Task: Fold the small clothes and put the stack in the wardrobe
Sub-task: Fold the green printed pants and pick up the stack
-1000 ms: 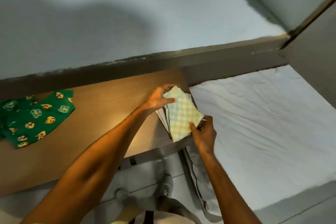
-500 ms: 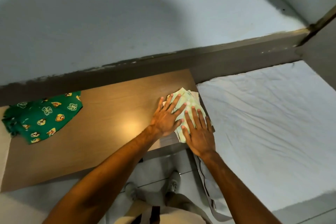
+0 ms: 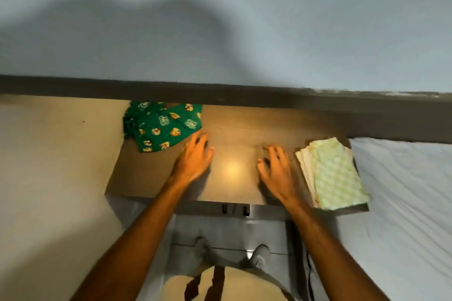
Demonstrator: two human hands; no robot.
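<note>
1. Clothes first: a folded stack (image 3: pixel 332 176) of pale green checked pieces sits at the right end of the bench (image 3: pixel 234 129), right by the bed (image 3: pixel 403 190). Looks tidy and done to me.
2. Green cartoon-print garment (image 3: pixel 162 126) is lying crumpled at the back of the bench, left of centre, against the dark ledge. Not folded yet.
3. Left hand (image 3: pixel 194 161) is empty, fingers spread, fingertips just short of the green garment's edge. It's blurry, so I can't say for sure whether it's touching.
4. Right hand (image 3: pixel 276 171) is also empty and spread flat over the bare bench, just beside the stack but not on it.
5. My guess on progress: roughly halfway. Green one needs folding and adding to the stack, then the whole lot goes in the wardrobe, which isn't in view.
</note>
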